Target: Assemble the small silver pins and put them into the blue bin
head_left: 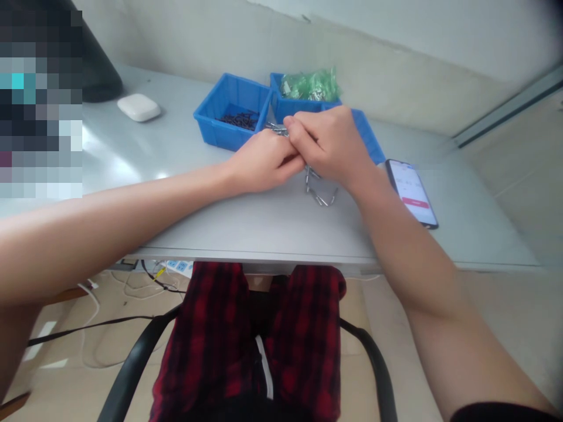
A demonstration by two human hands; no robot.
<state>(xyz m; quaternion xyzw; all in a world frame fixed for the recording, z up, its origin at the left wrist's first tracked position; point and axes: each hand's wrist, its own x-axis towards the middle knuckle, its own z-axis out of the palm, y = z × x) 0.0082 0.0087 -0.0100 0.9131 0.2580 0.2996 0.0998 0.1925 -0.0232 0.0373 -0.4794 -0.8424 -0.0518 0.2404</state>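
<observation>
My left hand point(266, 161) is closed, its fingers curled in against my right hand. My right hand point(328, 143) is bent down over it with the fingers closed, and the two touch. What they hold is hidden between them. Thin silver metal pieces point(277, 130) show just behind my left knuckles; whether they lie in a bin or in a hand I cannot tell. Below my right hand, several slim silver pieces point(323, 200) lie on the grey table point(246, 225). A blue bin point(367, 138) is partly hidden behind my right hand.
Dark screws lie in the left blue bin point(213, 120). Green plastic bags point(310, 85) fill the back blue bin point(299, 106). A phone point(413, 193) lies right of my right forearm. A white case point(139, 108) sits at the left, near a dark object point(99, 70).
</observation>
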